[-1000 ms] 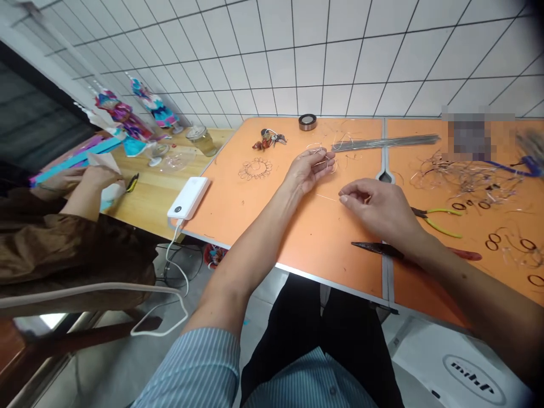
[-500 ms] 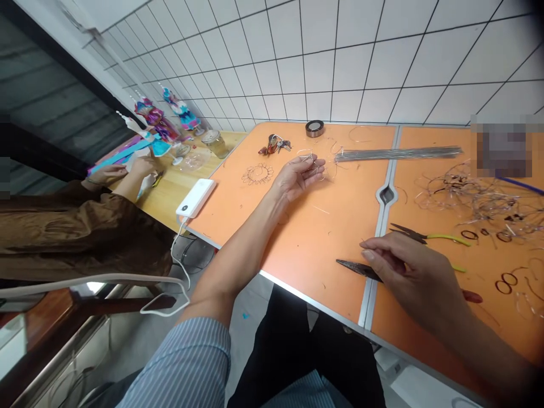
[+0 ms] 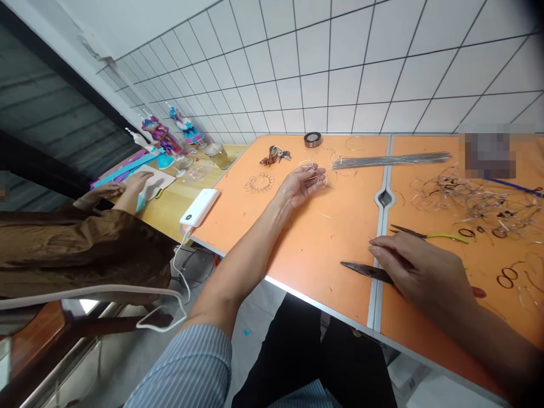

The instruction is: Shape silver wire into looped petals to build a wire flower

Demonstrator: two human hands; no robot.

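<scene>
My left hand (image 3: 300, 188) sits above the orange tabletop (image 3: 335, 249), its fingers pinching a bent piece of thin silver wire (image 3: 313, 173). My right hand (image 3: 419, 267) lies over long-nosed pliers with red handles (image 3: 364, 271), hiding their middle. I cannot see whether its fingers grip them. Just beyond that hand lie yellow-handled pliers (image 3: 446, 236). A bundle of straight wire rods (image 3: 391, 161) stretches across the far side of the table, and a tangle of wire scraps (image 3: 476, 201) sits at the right.
A white power bank (image 3: 199, 207) with its cable hanging over the edge sits at the table's left. Beyond it, a co-worker's hands (image 3: 136, 184) work on a wooden table among colourful dolls (image 3: 159, 133). A tape roll (image 3: 313, 139) stands near the tiled wall.
My right hand has gone from the open middle of the table rightward and nearer to me, onto the red-handled pliers. My left hand stays nearly still. The co-worker's hands have shifted.
</scene>
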